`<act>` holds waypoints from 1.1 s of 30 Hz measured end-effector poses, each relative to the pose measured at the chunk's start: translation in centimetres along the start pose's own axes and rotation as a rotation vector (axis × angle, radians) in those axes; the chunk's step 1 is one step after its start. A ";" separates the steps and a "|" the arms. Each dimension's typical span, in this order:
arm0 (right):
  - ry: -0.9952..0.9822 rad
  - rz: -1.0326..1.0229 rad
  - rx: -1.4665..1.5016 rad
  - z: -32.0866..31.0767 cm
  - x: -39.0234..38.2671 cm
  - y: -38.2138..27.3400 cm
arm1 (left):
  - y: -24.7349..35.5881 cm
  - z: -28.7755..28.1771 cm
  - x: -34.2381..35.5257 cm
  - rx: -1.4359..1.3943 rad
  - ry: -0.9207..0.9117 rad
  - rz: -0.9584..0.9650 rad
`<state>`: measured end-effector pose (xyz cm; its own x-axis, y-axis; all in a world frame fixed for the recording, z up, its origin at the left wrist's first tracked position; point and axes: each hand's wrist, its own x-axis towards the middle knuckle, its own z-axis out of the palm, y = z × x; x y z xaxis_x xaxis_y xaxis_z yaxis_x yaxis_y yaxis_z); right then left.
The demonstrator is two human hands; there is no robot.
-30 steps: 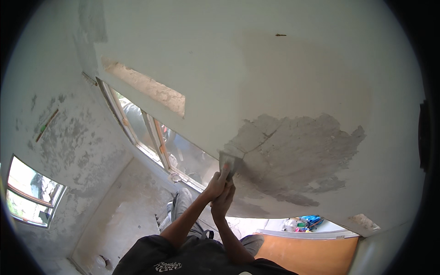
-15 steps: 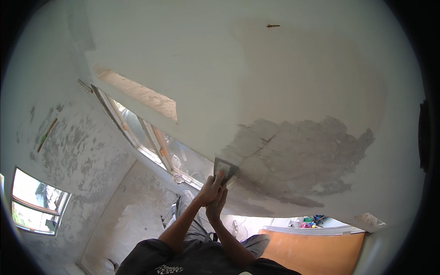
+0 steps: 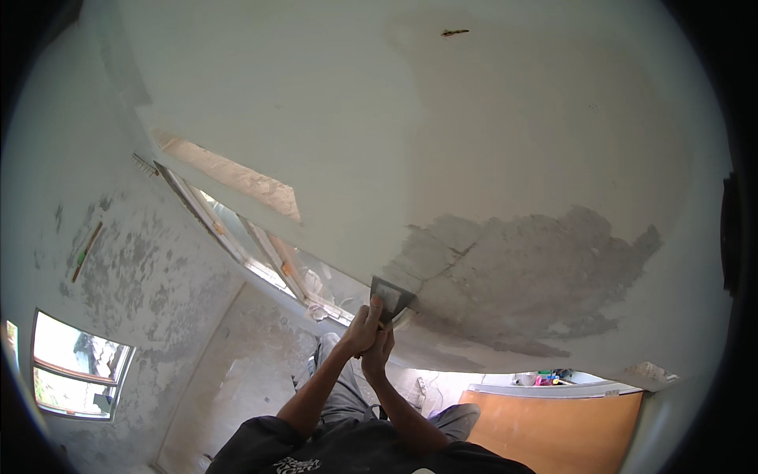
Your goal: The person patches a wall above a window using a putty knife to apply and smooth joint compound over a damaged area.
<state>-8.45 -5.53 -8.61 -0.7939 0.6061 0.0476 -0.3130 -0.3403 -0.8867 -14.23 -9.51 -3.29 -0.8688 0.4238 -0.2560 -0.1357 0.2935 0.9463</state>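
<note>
While L hand point(image 3: 361, 331) grips scraper point(image 3: 394, 298) w/ closed fingers, R hand point(image 3: 377, 352) touches L.

Grips, bare hands: two, left grip point(image 3: 363, 328) and right grip point(image 3: 377, 349). Scraper point(image 3: 387, 292): one plainly seen. Forearms point(image 3: 316, 395): two. Trouser legs point(image 3: 343, 389): two. Black shirt point(image 3: 347, 449): one. Large grey patch point(image 3: 521, 276): one. Pale recesses: two, long recess point(image 3: 237, 180) and small recess point(image 3: 652, 371). Windows: two whole, left window point(image 3: 73, 375) and middle window point(image 3: 272, 254). Orange panel point(image 3: 553, 430): one. Green-marked stick point(image 3: 85, 254): one. Toothed strip point(image 3: 144, 164): one. Small coloured items point(image 3: 545, 380): several, too small to count.
</note>
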 end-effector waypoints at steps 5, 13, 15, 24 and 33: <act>0.049 -0.009 -0.021 1.2 0.1 -1.1 | 0.5 -0.4 0.6 -0.085 0.048 -0.007; 0.061 -0.160 -0.110 1.2 0.8 -0.4 | 1.1 -0.4 0.5 0.048 0.148 0.292; 0.029 -0.164 -0.128 2.7 1.4 -3.5 | 2.6 -1.0 0.5 -0.074 0.094 0.147; 0.025 -0.040 -0.104 3.2 0.8 -5.9 | 0.6 -1.0 1.8 -0.110 -0.043 0.087; 0.087 -0.065 -0.167 3.0 -0.4 -5.2 | 1.6 -1.8 0.3 -0.272 -0.274 -0.051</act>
<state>-8.10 -6.12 -2.66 -0.7247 0.6851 0.0735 -0.2656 -0.1792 -0.9473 -15.55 -10.43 -1.50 -0.7032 0.6387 -0.3123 -0.3284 0.0978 0.9395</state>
